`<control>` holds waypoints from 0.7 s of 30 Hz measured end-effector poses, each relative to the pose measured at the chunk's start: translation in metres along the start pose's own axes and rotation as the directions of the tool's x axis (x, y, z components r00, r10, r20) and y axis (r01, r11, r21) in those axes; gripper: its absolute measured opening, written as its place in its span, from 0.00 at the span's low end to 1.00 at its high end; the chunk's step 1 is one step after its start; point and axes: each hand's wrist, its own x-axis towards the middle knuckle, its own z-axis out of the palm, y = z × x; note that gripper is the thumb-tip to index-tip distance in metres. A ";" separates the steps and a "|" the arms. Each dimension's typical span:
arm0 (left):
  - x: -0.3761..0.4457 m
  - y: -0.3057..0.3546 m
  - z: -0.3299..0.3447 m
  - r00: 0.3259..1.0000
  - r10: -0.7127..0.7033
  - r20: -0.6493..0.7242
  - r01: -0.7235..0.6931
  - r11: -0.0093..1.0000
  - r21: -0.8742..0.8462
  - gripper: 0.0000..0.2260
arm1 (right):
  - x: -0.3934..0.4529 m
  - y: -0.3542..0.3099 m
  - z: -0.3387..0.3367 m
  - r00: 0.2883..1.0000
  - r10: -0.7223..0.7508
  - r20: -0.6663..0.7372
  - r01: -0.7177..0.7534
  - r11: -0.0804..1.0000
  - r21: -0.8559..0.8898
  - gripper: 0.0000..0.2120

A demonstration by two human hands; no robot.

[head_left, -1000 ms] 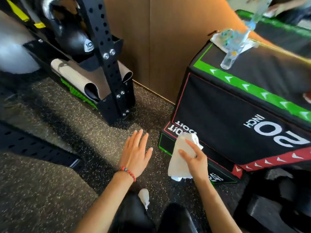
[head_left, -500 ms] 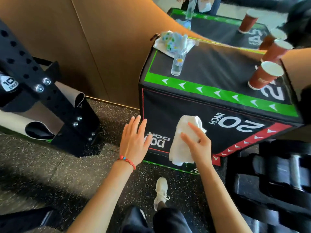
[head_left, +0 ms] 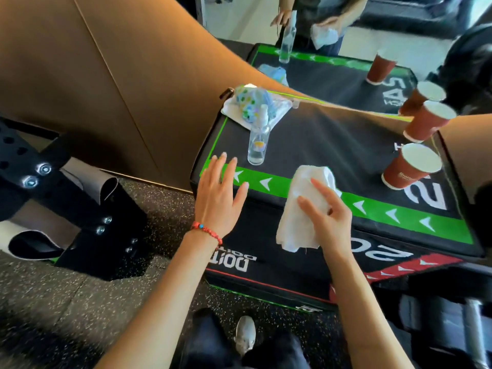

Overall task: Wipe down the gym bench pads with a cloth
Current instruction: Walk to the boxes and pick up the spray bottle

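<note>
Right hand (head_left: 328, 222) pinches the crumpled white cloth (head_left: 300, 209) over the black padded box's (head_left: 332, 145) green-striped edge; left hand (head_left: 218, 198) hovers spread flat.

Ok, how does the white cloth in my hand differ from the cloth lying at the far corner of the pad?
The white cloth is plain; the far cloth carries coloured dots. The white cloth is held in the right hand near the pad's front edge; the far cloth lies loose behind the spray bottle. Both are crumpled.

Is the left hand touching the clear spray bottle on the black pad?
Apart. The head view shows black pad between the left hand fingertips and the spray bottle.
</note>
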 end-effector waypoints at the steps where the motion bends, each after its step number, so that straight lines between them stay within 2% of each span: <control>1: 0.009 0.001 0.000 1.000 -0.004 -0.007 0.004 1.000 -0.022 0.21 | 0.006 -0.001 0.000 1.000 0.002 -0.008 -0.002 1.000 -0.003 0.16; 5: 0.046 0.005 0.005 0.998 -0.014 -0.059 0.003 0.982 -0.191 0.20 | 0.023 0.001 0.004 0.999 0.000 -0.036 0.000 1.000 0.012 0.17; 10: 0.089 0.012 0.022 0.993 -0.092 -0.076 0.050 0.898 -0.438 0.17 | 0.035 0.000 0.012 0.993 0.025 -0.118 -0.024 1.000 0.013 0.18; 14: 0.106 0.010 0.035 0.997 -0.081 -0.021 0.058 0.850 -0.524 0.17 | 0.037 0.001 0.014 0.983 0.047 -0.179 -0.043 0.999 0.026 0.17; 17: 0.113 0.008 0.045 0.993 -0.110 0.044 0.114 0.807 -0.579 0.18 | 0.038 0.001 0.016 0.971 0.078 -0.226 -0.072 0.997 0.032 0.17; 21: 0.123 0.007 0.055 0.992 -0.092 0.085 0.125 0.774 -0.621 0.15 | 0.035 0.005 0.018 0.945 0.103 -0.309 -0.087 0.994 0.066 0.17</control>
